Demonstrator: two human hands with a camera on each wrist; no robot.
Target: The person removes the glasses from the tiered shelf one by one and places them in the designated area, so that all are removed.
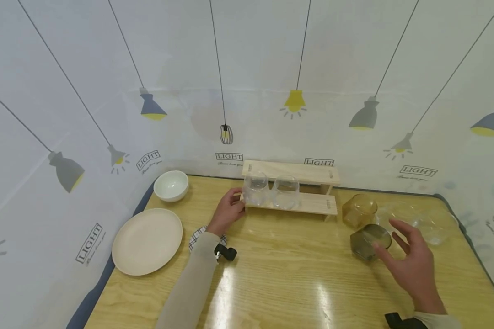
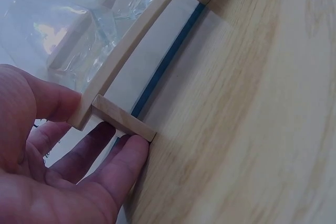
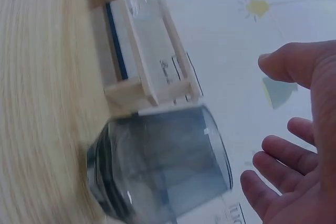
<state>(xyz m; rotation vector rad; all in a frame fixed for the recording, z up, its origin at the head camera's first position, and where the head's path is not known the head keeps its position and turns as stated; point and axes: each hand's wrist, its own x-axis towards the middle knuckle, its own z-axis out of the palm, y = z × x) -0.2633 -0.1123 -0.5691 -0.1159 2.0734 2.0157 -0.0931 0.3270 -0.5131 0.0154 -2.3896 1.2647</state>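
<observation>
A two-tier wooden rack point(image 1: 313, 204) stands by the back wall, with two clear glasses point(image 1: 286, 194) side by side on its lower board. My left hand point(image 1: 229, 211) holds the left end of that board; in the left wrist view the thumb lies along the board's end point(image 2: 84, 111) and the other fingers reach below to the leg point(image 2: 123, 119). On the right, a smoky grey faceted glass point(image 1: 364, 244) stands upright on the table. My right hand point(image 1: 413, 260) is beside it with spread fingers, and the right wrist view shows a gap between fingertips and glass point(image 3: 163, 166).
An amber glass point(image 1: 358, 211) stands just behind the grey one, with more clear glasses point(image 1: 436, 226) to its right. At the left are a white bowl point(image 1: 171, 186) and a large cream plate point(image 1: 147, 242). A checkered round piece point(image 1: 196, 238) lies partly under the left forearm.
</observation>
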